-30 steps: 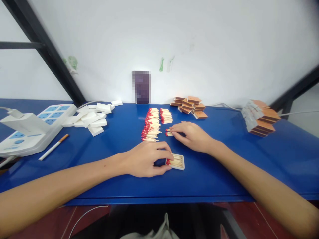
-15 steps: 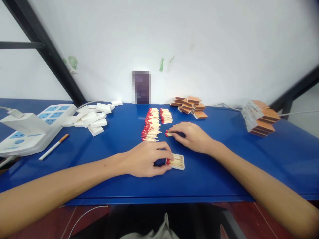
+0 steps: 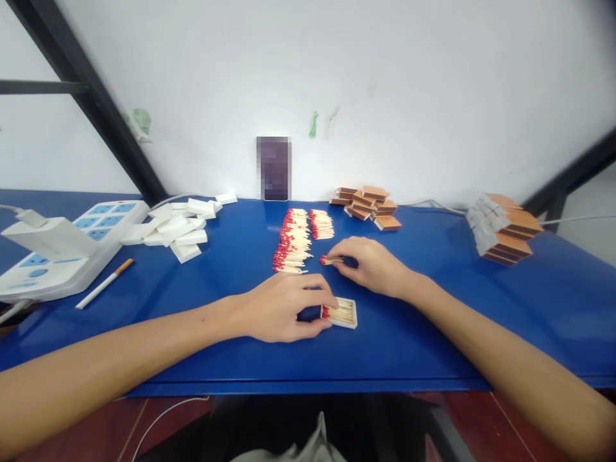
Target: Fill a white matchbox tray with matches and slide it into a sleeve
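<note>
Pinching the left end of the match tray (image 3: 344,313) between thumb and fingertips, held it flat on the blue table (image 3: 433,346) in a closed grasp of the left hand (image 3: 282,307). Found the tray open at the top and partly filled, with red heads at the end nearest that hand.

Located the right hand (image 3: 373,264) just beyond the tray, palm down, with fingertips clenched on a small bundle of matches (image 3: 331,260), red heads pointing left. Could not tell whether the bundle touched the table.

Recorded the loose match pile (image 3: 292,247) beyond the tray and slightly to its left, just beside the bundle. Recorded a shorter row of matches (image 3: 321,224) farther beyond the tray, just beside the right edge of the pile.

Observed a heap of orange-brown box sleeves (image 3: 368,206) well beyond the tray and to its right, near the wall. Observed a taller stack of boxes (image 3: 503,232) far to the right of the tray. Observed a heap of white box pieces (image 3: 178,228) beyond the tray and well to its left.

Noted a cigarette (image 3: 103,284) farther left of the tray, and a white power strip (image 3: 96,234) with blue sockets farther left again. Noted a blurred dark upright object (image 3: 274,168) against the wall, straight beyond the tray, past the pile.
</note>
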Demonstrator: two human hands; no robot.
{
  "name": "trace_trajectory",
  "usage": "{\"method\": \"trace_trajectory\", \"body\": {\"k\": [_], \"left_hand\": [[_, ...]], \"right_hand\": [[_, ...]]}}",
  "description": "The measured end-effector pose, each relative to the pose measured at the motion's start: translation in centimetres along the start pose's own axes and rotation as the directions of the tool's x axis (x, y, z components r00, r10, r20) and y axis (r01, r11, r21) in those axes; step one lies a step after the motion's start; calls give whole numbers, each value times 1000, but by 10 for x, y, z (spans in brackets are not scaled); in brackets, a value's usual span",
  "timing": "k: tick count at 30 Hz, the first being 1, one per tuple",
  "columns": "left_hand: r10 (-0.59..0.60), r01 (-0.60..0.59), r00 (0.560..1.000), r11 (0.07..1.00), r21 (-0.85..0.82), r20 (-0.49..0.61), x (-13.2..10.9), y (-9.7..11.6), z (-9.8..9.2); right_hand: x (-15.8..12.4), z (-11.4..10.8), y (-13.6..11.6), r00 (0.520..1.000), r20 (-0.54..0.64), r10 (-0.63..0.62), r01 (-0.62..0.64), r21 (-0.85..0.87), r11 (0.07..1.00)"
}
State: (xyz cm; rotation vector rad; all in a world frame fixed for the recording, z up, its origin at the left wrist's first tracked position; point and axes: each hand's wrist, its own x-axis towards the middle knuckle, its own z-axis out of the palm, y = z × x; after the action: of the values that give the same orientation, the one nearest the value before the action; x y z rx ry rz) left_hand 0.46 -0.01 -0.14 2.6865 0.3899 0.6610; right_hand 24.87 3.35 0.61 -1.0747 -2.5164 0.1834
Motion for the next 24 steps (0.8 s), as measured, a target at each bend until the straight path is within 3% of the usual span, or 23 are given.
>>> {"method": "trace_trajectory", "body": {"k": [15, 24], "left_hand": [[-5, 5, 1000, 1000, -4, 0, 0, 0, 0], [-9, 9, 1000, 1000, -19, 7, 0, -1, 0]], "right_hand": [[-2, -1, -1, 1000, -16, -24, 25, 35, 999], [-2, 1, 2, 998, -19, 54, -56, -146, 988]]}}
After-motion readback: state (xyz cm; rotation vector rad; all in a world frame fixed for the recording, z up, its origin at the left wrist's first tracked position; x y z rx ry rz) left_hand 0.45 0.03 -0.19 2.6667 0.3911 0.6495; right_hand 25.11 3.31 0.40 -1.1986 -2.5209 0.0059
